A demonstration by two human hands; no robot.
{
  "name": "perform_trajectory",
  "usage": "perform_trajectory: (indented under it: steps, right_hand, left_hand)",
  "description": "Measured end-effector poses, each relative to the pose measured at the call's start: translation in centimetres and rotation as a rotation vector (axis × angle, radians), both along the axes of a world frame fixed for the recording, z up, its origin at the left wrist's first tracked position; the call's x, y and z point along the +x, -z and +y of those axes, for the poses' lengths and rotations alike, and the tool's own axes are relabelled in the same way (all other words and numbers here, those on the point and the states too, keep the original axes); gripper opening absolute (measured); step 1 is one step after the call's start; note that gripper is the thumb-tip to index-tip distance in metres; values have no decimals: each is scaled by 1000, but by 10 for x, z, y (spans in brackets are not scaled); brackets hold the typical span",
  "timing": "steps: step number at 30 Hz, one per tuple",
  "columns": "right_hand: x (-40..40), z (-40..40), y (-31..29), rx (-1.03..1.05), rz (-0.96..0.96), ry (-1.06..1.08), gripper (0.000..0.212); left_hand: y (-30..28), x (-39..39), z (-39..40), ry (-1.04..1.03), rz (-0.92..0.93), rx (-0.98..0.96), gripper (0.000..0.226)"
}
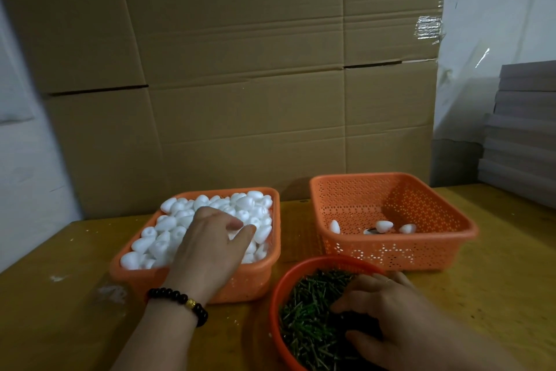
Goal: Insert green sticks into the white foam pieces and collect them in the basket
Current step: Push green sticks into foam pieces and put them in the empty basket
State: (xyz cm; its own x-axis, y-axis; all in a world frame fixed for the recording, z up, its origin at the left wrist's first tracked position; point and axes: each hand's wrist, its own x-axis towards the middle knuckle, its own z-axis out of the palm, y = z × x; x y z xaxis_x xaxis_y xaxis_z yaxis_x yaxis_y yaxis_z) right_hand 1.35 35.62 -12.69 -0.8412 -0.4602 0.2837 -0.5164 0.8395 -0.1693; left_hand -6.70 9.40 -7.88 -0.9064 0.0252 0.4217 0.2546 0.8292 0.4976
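Three orange containers sit on the yellow table [60, 295], and the right-hand basket [391, 253] serves as the landmark here. It is the collecting basket, and only a few finished foam pieces [384, 225] lie on its floor, so by my judgement the task is at an early stage. To its left, well apart, stands the basket of white foam pieces [255, 277], heaped nearly to the rim. Just in front of the landmark is the round bowl [272, 304] of green sticks [307, 325]. The left hand [207, 253] reaches into the foam heap, fingers curled and seemingly pinching a piece, though I cannot tell for sure. The right hand [388, 313] digs into the sticks, fingers bent; whether it holds one is hidden. The step in hand is picking up one of each. Next, the stick's end must meet the foam squarely and be pushed in.
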Motion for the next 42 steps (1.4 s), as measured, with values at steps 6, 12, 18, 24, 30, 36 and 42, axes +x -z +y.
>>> perform_trajectory:
  steps: [6,12,18,24,30,36,42]
  right_hand:
    - [2,0,-3,-32,7,-24,38]
    - [3,-1,-4,-26,17,-19,33]
    - [2,0,-1,-46,15,-6,33]
    - [1,1,0,-43,30,-11,36]
    - [4,1,-2,-49,41,-1,37]
    - [6,-2,-5,-85,51,-2,25]
    - [10,-5,-10,-123,195,20,15]
  left_hand:
    - [-6,7,11,93,57,377,28]
    - [-4,12,22,231,26,639,28]
    - [-4,17,28,351,-25,760,34]
    - [-4,19,35,383,-68,821,10]
    - [-5,21,41,417,-190,889,16]
    - [-7,27,47,523,-404,1140,21]
    - [-6,29,51,585,-600,1305,23]
